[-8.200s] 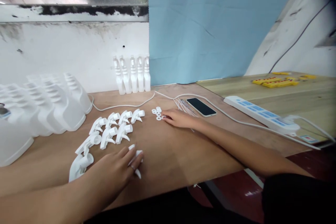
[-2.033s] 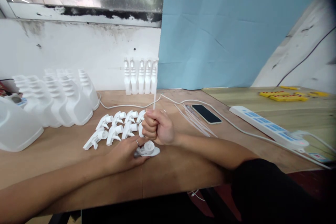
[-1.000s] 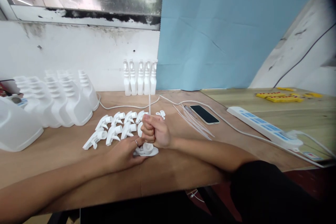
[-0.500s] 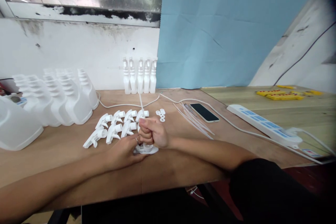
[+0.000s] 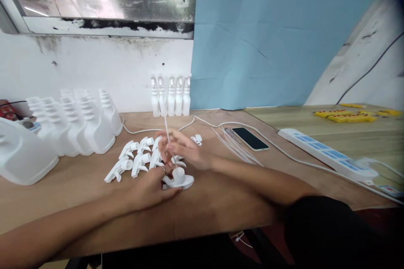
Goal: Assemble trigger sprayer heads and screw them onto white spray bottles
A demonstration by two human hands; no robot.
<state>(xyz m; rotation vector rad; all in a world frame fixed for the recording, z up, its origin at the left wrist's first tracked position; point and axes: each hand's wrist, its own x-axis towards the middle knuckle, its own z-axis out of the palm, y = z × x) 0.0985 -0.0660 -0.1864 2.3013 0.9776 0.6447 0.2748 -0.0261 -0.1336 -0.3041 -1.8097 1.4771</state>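
Low at the centre of the table, my left hand (image 5: 154,185) grips a white spray head (image 5: 179,178) lying on its back with its round collar up. A thin white tube (image 5: 167,125) rises above it, leaning slightly left. My right hand (image 5: 183,148) is around the tube just above the spray head, fingers partly curled and somewhat blurred. Behind my hands lie several more white spray heads (image 5: 139,164), partly covered by my fingers. Small white rings (image 5: 197,139) lie just beyond my right hand.
Several large white bottles (image 5: 97,130) stand at the left. Assembled spray bottles (image 5: 171,98) stand by the wall. Loose tubes (image 5: 235,147), a phone (image 5: 250,138), a power strip (image 5: 325,153) and a white cable (image 5: 285,154) lie right. Yellow items (image 5: 347,115) are far right.
My right hand has loosened from a fist and moved up off the collar, uncovering the spray head. The tube leans more to the left. The view has shifted slightly.
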